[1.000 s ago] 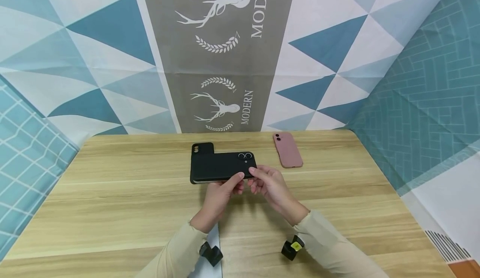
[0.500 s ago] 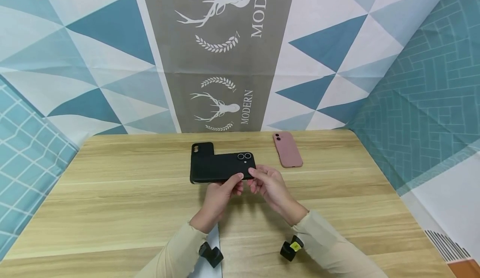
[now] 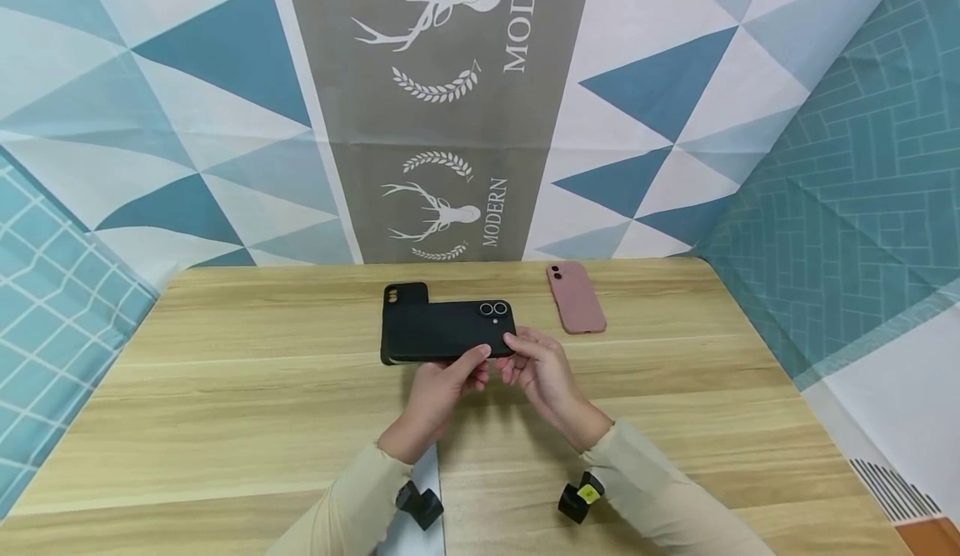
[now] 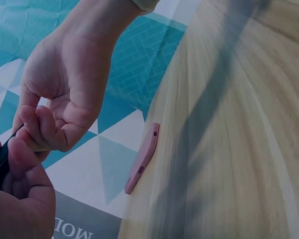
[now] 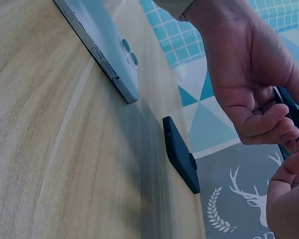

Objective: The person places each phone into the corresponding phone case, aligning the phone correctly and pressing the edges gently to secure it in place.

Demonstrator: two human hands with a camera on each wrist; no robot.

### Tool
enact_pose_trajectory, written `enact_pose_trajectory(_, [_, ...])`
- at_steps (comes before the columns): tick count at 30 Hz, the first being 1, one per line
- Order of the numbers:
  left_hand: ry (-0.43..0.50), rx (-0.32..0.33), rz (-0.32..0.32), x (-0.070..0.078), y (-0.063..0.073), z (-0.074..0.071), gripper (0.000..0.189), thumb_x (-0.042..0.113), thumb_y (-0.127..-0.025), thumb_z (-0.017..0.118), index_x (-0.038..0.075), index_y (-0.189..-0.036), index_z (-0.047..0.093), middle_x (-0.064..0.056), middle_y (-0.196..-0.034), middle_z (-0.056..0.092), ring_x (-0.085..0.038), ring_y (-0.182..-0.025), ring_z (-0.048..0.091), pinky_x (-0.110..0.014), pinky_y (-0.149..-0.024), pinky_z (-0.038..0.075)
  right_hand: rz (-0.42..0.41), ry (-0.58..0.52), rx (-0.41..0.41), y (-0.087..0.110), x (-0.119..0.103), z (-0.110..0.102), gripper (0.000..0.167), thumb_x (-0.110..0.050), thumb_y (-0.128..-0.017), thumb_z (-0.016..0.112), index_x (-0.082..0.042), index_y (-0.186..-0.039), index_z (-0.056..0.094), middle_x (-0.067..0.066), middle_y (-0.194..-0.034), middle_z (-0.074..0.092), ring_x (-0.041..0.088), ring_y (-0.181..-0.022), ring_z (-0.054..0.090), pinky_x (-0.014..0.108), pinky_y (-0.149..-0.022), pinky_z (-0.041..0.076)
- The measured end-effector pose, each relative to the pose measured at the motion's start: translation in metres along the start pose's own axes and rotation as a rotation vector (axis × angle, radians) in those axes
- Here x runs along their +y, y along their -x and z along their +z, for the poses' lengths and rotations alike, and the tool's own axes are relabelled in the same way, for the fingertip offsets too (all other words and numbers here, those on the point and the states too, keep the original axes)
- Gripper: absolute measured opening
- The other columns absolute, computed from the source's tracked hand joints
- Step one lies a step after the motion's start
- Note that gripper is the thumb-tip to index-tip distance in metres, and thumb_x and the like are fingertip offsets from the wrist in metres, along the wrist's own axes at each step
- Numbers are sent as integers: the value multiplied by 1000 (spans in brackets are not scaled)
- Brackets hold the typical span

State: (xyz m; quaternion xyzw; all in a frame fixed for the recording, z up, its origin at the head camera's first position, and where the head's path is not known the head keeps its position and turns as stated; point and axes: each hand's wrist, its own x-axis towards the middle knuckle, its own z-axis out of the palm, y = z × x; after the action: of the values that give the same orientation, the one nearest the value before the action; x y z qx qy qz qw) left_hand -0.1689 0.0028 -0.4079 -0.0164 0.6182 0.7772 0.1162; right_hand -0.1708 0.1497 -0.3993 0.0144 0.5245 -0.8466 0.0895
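Note:
A phone in a black case (image 3: 442, 331), with two ringed lenses at its right end, is held sideways above the table, back facing up. My left hand (image 3: 442, 385) pinches its lower edge, thumb on top and fingers underneath. Close beside that thumb, my right hand (image 3: 543, 373) pinches the lower right corner, with its thumb on the back. In the left wrist view only a dark sliver of the phone (image 4: 0, 162) shows between the hands. A second black phone case (image 5: 181, 157) lies on the table behind the held phone, which partly covers it in the head view.
A pink phone case (image 3: 576, 298) lies at the back right of the wooden table (image 3: 225, 398). Beneath the left forearm is a pale blue phone (image 5: 102, 45) with two lenses. Patterned cloth (image 3: 637, 81) rises along the table's back and sides.
The held phone has tilted slightly, its lens end moving a little right and up. Both hands keep their grip and nearly the same place.

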Motion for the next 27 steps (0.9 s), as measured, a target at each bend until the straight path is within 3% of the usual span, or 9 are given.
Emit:
enact_pose_trajectory(5, [36, -74, 17, 4, 1, -7, 21, 18, -91, 59, -2, -89, 62, 2, -72, 64, -8, -63, 59, -21, -61, 53, -27, -42, 29, -1, -1, -2, 13, -2, -95, 41, -6, -91, 52, -2, -53, 61, 6, -42, 52, 16, -44, 43])
enact_pose_trajectory(11, [129, -31, -2, 14, 4, -30, 25, 21, -94, 55, -1, -84, 62, -2, -70, 65, -12, -62, 61, -21, -60, 54, -51, -88, 98, -2, -5, -12, 20, 0, -94, 40, -9, -86, 56, -1, -51, 61, 5, -41, 52, 15, -42, 41])
enact_pose_trajectory(15, [109, -21, -5, 20, 5, -43, 24, 18, -95, 50, 3, -81, 62, -1, -67, 65, -12, -63, 62, -21, -62, 55, -49, -107, 126, -2, -8, -18, 24, -1, -94, 39, -11, -83, 58, -3, -52, 62, 4, -43, 54, 14, -42, 40])
enact_pose_trajectory(22, [101, -40, -20, 19, 4, -44, 23, 17, -95, 51, -1, -86, 61, -4, -74, 65, -13, -66, 62, -22, -67, 56, -54, -163, 152, -2, -10, -14, 29, -11, -97, 41, -15, -72, 56, -3, -50, 58, 4, -42, 51, 15, -44, 36])
enact_pose_trajectory(27, [137, -26, -19, 15, 5, -41, 23, 18, -96, 51, 2, -81, 60, -5, -76, 64, -11, -67, 61, -20, -66, 55, -31, -152, 92, -2, -5, -4, 21, -16, -99, 43, -13, -81, 55, -1, -56, 62, 7, -48, 54, 17, -49, 42])
